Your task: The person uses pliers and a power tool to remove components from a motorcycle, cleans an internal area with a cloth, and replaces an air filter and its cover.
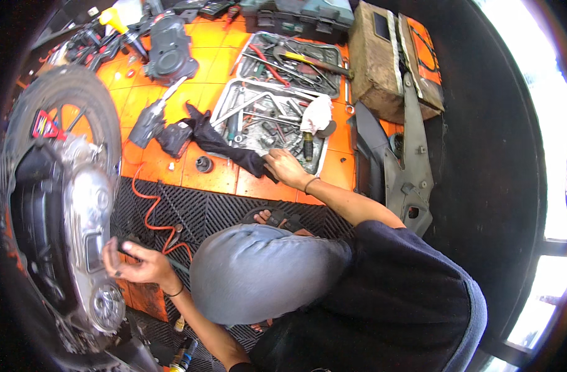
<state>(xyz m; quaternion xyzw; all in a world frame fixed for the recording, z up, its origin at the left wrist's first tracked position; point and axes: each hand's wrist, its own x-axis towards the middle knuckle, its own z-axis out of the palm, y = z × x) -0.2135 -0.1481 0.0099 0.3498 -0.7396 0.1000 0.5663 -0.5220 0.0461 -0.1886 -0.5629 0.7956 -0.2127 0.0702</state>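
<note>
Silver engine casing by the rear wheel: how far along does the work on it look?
Done: a black cover lies removed on the orange tiled floor. In hand: left hand presses a thin dark tool against the silver engine casing; right hand reaches the black rag by the metal tool tray. Left: cover not refitted.

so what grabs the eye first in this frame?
The orange tile floor with the metal tool tray at top centre. The right hand touches a black rag at the tray's near edge. At left, the left hand holds a dark tool at the silver engine cover, beside the wheel.
</note>
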